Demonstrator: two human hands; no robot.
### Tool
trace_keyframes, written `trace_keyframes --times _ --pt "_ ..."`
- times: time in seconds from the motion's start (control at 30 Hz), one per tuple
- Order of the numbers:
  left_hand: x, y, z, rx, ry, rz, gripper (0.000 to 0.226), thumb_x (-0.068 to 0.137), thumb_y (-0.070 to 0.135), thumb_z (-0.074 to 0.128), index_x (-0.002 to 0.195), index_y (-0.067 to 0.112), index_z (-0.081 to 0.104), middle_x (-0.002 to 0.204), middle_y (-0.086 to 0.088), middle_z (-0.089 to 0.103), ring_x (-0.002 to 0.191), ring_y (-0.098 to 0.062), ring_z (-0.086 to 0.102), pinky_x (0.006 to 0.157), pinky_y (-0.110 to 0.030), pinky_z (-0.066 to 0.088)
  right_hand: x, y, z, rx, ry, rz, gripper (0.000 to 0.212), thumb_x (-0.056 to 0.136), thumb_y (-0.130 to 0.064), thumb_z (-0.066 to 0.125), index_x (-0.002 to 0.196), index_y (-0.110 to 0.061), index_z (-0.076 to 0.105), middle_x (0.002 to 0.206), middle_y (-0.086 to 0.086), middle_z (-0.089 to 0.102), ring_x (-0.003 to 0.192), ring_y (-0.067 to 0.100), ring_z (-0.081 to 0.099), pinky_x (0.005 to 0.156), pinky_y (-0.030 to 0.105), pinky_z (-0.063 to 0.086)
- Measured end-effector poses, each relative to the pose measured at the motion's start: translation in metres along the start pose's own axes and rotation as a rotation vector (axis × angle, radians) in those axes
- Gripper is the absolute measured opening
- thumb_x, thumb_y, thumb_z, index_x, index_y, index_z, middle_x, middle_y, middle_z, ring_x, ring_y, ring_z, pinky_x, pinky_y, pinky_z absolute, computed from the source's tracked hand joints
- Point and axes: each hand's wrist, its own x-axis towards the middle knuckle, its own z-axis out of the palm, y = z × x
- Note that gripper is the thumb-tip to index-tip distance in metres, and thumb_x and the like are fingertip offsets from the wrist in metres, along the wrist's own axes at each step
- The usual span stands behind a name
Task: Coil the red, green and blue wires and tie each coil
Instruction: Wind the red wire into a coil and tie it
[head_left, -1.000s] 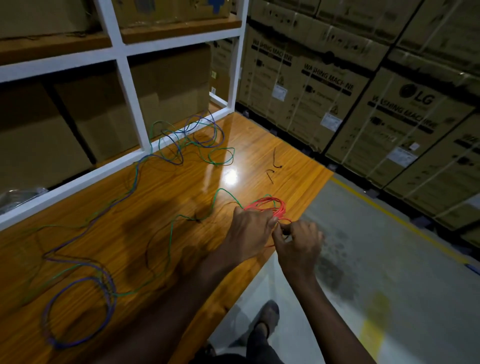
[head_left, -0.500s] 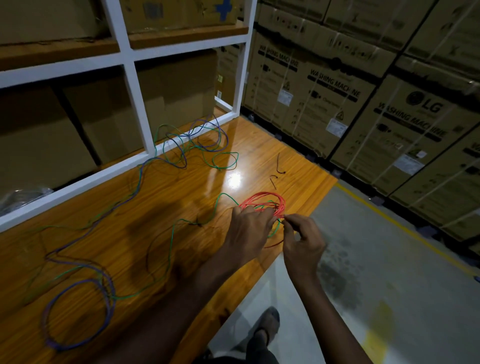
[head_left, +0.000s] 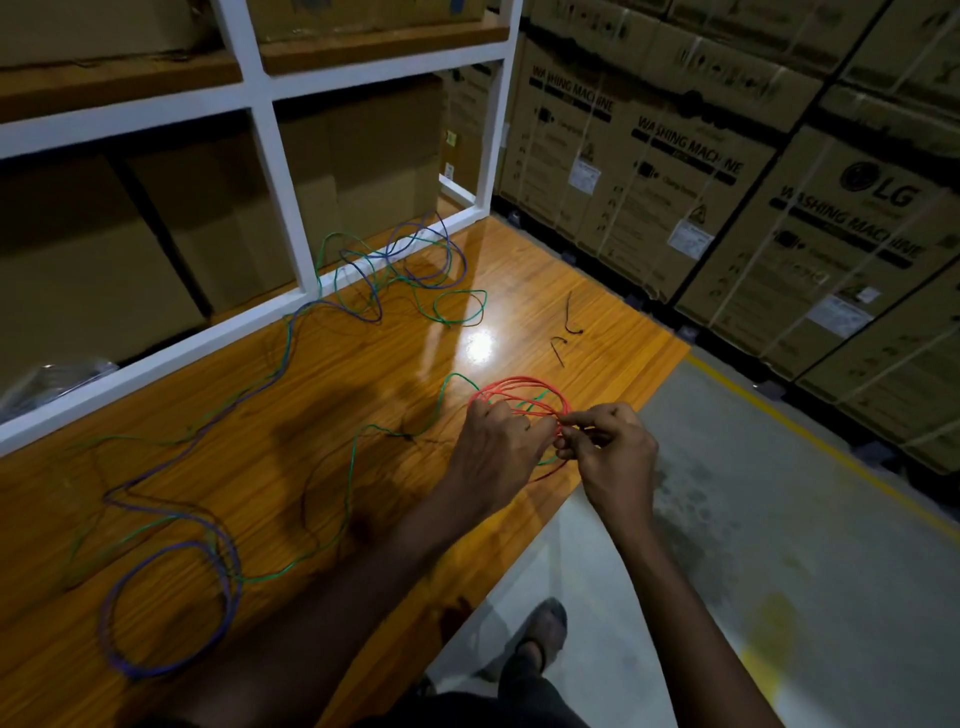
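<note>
Both hands meet at a red coil (head_left: 519, 397) near the table (head_left: 311, 415) edge. The left hand (head_left: 498, 447) grips it; the right hand (head_left: 613, 457) pinches its strands. Green wire (head_left: 350, 478) and blue wire (head_left: 171, 613) sprawl loose.

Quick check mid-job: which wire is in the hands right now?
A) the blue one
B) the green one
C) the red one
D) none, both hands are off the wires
C: the left hand and the right hand both grip the red coil at the table's near edge, while the blue wire and the green wire lie uncoiled across the table.
</note>
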Motion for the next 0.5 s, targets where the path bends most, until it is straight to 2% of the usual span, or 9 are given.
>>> trace_keyframes --times 0.2,0.37,0.5 --pt "-0.002 -0.002 0.002 -0.028 -0.010 -0.007 0.014 0.095 0.032 0.044 0.097 0.026 0.057 0.069 0.002 0.065 0.068 -0.027 0.056 0.066 -0.036 0.031 -0.003 0.008 0.003 0.072 -0.019 -0.068 0.021 0.077 0.012 0.070 0.077 -0.010 0.072 0.080 0.003 0.058 0.059 0.012 0.066 0.057 0.027 0.056" --pt "-0.004 0.005 0.001 -0.145 0.007 -0.076 0.022 0.094 0.036 0.038 0.111 0.026 0.049 0.069 -0.001 0.065 0.069 -0.028 0.061 0.065 -0.037 0.032 -0.005 0.016 0.002 0.074 -0.038 -0.142 0.019 0.074 0.008 0.073 0.076 -0.011 0.072 0.080 0.000 0.057 0.068 0.018 0.063 0.058 0.037 0.055" --pt "-0.003 0.008 0.000 -0.173 0.040 -0.081 0.019 0.093 0.035 0.039 0.105 0.025 0.051 0.064 -0.002 0.063 0.066 -0.027 0.063 0.064 -0.036 0.035 -0.005 0.016 0.000 0.099 -0.048 -0.106 0.027 0.070 0.009 0.074 0.073 -0.018 0.071 0.080 0.000 0.058 0.072 0.014 0.062 0.060 0.033 0.053"
